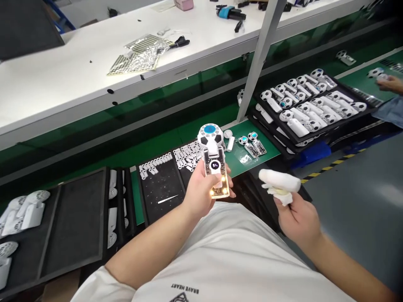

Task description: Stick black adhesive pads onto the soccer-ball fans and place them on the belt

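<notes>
- Over the person's lap, the left hand [201, 188] has its fingers curled round a small handheld fan [214, 161]: round white football-patterned head, clear plastic handle glowing amber.
- Just beside it, the right hand [297, 216] pinches a crumpled white cloth [279, 184], index finger wrapped.
- Beyond, a black foam tray [163, 184] carries flat white plastic parts.

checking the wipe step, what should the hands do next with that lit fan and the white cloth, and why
Probably bring the right hand with its white cloth across to the handheld fan and wipe its face. The left hand holds the fan upright with its display and lights on, while the cloth, wrapped over a finger, sits apart from it, to the right.
</notes>
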The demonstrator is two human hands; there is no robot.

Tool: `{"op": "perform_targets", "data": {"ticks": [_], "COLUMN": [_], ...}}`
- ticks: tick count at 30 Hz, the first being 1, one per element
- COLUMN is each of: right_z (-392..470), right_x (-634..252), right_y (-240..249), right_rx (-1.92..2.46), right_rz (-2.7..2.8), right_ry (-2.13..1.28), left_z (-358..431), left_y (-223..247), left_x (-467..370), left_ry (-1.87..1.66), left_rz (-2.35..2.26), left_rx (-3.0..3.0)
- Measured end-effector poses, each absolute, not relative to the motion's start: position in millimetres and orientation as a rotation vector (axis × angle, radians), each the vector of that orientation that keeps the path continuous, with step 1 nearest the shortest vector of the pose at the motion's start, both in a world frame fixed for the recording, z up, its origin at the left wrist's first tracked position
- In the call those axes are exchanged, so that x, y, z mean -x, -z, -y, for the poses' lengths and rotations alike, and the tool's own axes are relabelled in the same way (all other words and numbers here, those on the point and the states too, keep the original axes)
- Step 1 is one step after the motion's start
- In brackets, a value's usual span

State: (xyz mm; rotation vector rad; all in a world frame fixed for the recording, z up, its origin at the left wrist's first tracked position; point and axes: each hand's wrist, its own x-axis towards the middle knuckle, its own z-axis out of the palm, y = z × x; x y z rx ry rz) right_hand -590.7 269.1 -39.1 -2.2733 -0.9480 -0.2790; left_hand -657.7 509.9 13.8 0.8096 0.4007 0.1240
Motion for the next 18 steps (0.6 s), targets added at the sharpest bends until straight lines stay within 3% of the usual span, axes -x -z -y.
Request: {"op": "perform_targets", "data": {"ticks": [18], "right_z": [-269.8], "right_x": [580.8], "right_y": [41.0], "right_rx": [2.287], "right_rz": [0.948], "right_ry": [0.232], "left_z": [-512.3], "left_y": [-9.1], "left_x": [659.9], "left_ry": [-0.105], "left_rz": [-0.296], "left_rx": [-0.865]}}
